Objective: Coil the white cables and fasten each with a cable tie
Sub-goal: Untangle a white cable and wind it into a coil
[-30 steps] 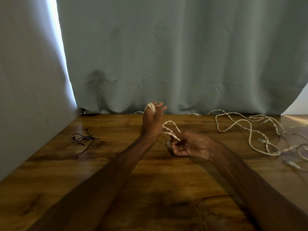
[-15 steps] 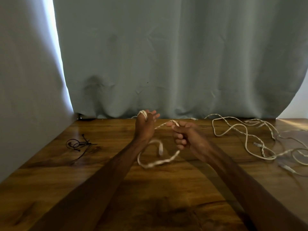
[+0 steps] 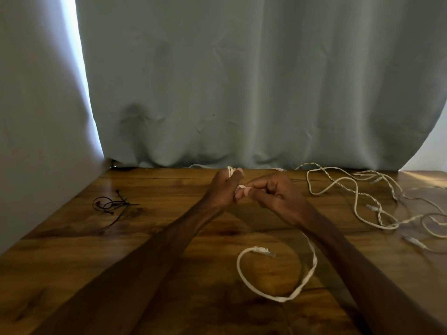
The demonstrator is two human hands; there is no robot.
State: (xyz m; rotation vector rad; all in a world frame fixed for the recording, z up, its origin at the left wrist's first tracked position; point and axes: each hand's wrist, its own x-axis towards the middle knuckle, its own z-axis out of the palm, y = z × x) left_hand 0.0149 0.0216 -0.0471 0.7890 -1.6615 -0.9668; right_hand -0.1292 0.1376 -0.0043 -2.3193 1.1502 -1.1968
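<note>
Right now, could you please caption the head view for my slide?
Left hand and right hand hold a white cable above the table; black cable ties lie left.

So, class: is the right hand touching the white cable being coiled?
Touching. The head view shows the right hand pinching the white cable between thumb and forefinger.

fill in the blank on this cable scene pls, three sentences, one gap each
1. The black cable ties lie on the ___ side of the wooden table.
2. The right hand pinches a ___ cable close beside the left hand.
3. The tangle of loose cables lies to the ___ of both hands.
Missing words: left; white; right.
</note>
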